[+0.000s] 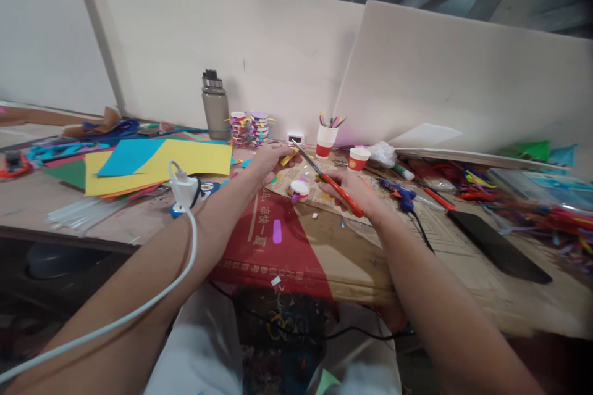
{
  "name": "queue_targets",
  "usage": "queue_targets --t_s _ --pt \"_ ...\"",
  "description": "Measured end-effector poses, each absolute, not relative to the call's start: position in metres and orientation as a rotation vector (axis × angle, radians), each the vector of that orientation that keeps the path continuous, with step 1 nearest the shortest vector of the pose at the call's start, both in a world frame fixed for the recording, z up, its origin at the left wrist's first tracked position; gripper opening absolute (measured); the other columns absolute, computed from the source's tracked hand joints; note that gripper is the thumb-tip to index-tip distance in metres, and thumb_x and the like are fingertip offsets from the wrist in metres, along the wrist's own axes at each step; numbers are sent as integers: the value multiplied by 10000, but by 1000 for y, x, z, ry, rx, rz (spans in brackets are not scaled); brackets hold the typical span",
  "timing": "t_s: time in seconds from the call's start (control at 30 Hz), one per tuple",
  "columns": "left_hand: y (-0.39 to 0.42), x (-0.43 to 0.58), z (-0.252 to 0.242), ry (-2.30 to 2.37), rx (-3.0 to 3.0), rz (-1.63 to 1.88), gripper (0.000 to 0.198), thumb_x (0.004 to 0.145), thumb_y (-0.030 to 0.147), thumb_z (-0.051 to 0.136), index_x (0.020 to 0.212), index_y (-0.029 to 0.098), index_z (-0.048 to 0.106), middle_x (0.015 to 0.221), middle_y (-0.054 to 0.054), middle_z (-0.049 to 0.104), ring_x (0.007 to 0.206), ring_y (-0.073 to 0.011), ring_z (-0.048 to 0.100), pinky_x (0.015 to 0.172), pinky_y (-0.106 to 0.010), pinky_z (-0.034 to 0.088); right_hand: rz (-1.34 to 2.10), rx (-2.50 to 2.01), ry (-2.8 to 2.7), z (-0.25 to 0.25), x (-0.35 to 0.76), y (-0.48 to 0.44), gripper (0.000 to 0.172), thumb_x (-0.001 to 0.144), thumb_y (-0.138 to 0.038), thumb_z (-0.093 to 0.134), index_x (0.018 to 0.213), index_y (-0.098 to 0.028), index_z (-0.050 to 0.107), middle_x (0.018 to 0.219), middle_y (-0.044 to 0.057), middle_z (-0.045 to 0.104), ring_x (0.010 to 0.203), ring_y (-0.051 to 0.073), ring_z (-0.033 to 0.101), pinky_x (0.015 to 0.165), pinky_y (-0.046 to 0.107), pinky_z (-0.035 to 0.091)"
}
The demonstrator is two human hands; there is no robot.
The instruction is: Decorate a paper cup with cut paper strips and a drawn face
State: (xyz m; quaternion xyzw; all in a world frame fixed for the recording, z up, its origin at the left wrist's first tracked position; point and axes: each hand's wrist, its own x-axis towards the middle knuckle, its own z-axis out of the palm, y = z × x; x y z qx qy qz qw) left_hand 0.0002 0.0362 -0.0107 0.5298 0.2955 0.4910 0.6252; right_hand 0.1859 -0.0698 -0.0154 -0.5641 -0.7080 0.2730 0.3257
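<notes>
My left hand (269,162) reaches over the middle of the table, its fingers closed on a small yellow paper strip (288,158). To its right, my right hand (353,189) grips a pair of scissors (343,194) with orange handles. The blades point up and left, their tips close to the yellow strip; whether they touch it I cannot tell. Below the blades sits a short white-topped paper cup piece (299,188) with a purple bit at its side. A purple paper strip (277,231) and small white scraps lie on the red and brown cardboard (296,259).
Yellow paper sheets (199,157) and a white charger (184,188) with a cable lie left. A bottle (215,108) and two decorated stacks (260,129) stand behind. On the right are paper cups (358,159), a blue glue gun (406,199) and a black phone (498,245).
</notes>
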Motion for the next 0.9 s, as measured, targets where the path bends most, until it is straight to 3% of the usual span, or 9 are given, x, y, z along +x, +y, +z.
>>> queue_targets --t_s 0.9 --pt "39 0 -13 691 1266 1136 28 657 128 650 653 112 628 659 -47 658 624 -109 615 595 -223 459 563 -1508 -1955 -13 187 -71 257 832 -396 544 899 -178 662 502 -60 472 434 106 459 454 222 341"
